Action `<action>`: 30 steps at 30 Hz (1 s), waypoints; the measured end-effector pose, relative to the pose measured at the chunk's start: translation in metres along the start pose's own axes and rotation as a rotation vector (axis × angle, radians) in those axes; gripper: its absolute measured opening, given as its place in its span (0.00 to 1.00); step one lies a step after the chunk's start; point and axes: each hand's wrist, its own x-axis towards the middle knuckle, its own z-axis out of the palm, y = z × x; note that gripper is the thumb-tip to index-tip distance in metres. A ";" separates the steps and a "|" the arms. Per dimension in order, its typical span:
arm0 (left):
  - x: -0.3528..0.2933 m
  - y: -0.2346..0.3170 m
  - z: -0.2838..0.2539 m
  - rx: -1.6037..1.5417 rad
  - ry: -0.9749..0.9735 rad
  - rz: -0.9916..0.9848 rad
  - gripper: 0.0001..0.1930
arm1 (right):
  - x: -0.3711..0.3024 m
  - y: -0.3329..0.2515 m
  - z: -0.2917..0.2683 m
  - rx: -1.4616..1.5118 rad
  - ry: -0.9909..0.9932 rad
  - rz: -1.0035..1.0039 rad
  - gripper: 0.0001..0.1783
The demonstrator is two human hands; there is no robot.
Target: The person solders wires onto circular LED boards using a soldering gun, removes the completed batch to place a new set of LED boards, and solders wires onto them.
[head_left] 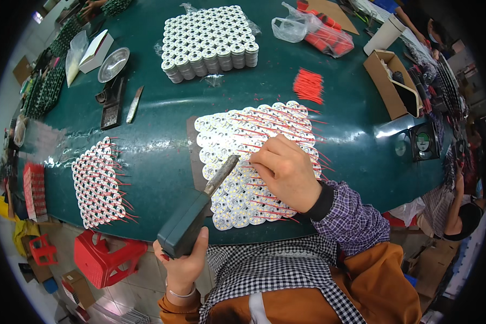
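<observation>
My left hand (186, 262) is wrapped round the grip of a dark green soldering gun (183, 224). Its metal barrel points up and right, the tip over a panel of round white LED boards (229, 202). Over the same panel my right hand (287, 170) is closed in a pinch, fingertips just right of the tip; whatever lies between them is too small to make out. Thin red wires (278, 211) lie across the panel's right part and stick out past its edge. A brown backing sheet (195, 162) shows along the panel's left side.
To the left lies another wired panel (98, 186). Behind are a tall stack of round boards (208, 46), loose red wires (309, 85) and a bag of red bundles (329, 40). A knife (135, 105), metal bowl (114, 64), cardboard box (386, 89) and solder reel (424, 141) surround the work.
</observation>
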 end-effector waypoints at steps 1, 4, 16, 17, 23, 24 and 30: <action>0.001 0.001 0.002 -0.016 0.007 0.030 0.17 | 0.001 0.000 0.000 -0.007 -0.005 -0.006 0.03; 0.009 0.014 0.004 0.047 -0.094 0.099 0.17 | 0.001 0.000 -0.001 -0.022 -0.014 -0.009 0.03; 0.012 0.019 0.006 0.091 -0.130 0.139 0.15 | 0.002 0.000 -0.002 -0.027 -0.018 0.024 0.05; 0.012 0.018 0.006 0.090 -0.131 0.139 0.15 | 0.002 0.000 -0.002 -0.028 -0.018 0.025 0.05; 0.001 -0.003 -0.008 0.188 -0.116 0.049 0.16 | 0.003 -0.001 -0.003 -0.026 -0.026 0.029 0.04; 0.001 -0.001 -0.008 0.130 -0.095 0.034 0.18 | 0.003 0.000 -0.003 -0.031 -0.024 0.026 0.04; 0.009 -0.005 -0.003 0.037 -0.029 0.153 0.18 | 0.004 0.003 -0.011 0.001 -0.033 0.034 0.04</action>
